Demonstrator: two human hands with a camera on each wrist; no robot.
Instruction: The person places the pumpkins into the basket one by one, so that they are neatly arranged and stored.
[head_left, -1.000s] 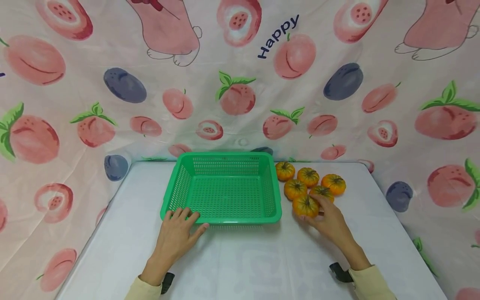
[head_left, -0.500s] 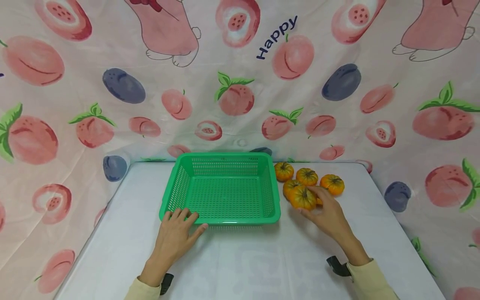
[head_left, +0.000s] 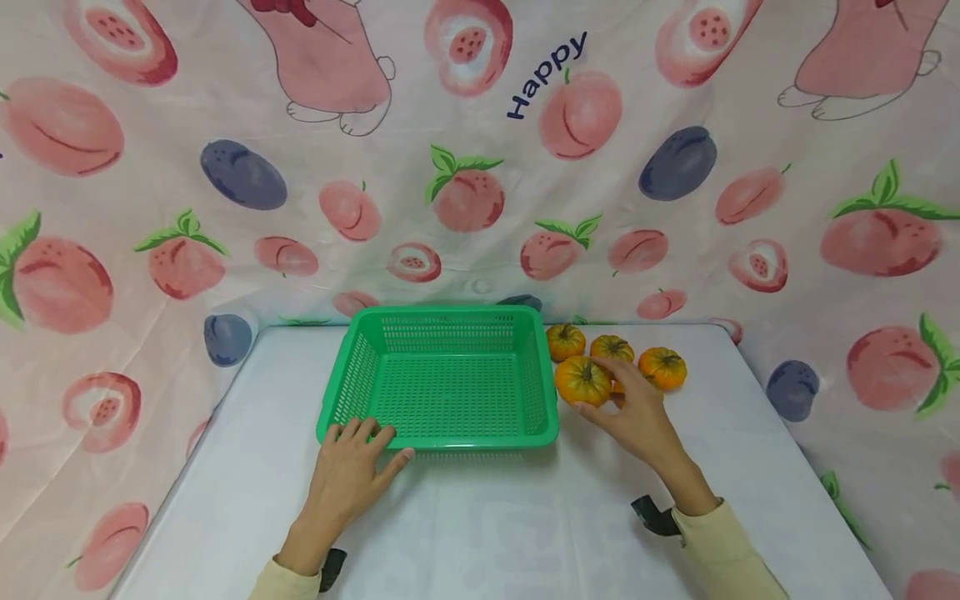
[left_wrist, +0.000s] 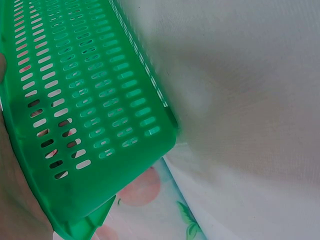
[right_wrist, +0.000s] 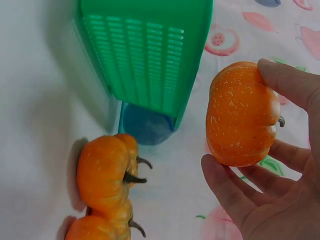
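In the head view my right hand (head_left: 637, 412) pinches a small orange pumpkin (head_left: 582, 381) between thumb and fingers, just right of the green plastic basket (head_left: 551, 437). The right wrist view shows this pumpkin (right_wrist: 242, 115) held clear of the table, its stem toward the palm. My left hand (head_left: 352, 475) holds the basket's near rim at its left part, fingers hooked over the edge and thumb outside. The left wrist view shows the basket's perforated wall (left_wrist: 85, 100) with part of the hand at the left edge. No pumpkin shows inside the basket.
Several more pumpkins sit right of the basket, among them one at the back (head_left: 566, 342), another beside it (head_left: 611, 348) and one farther right (head_left: 662, 368). One is mostly hidden behind my right hand. A fruit-print cloth (head_left: 480, 267) hangs behind the white table (head_left: 480, 533).
My right hand has lifted the front pumpkin off the table and carried it left and away from me, close to the basket's right side. The left hand stays on the rim.
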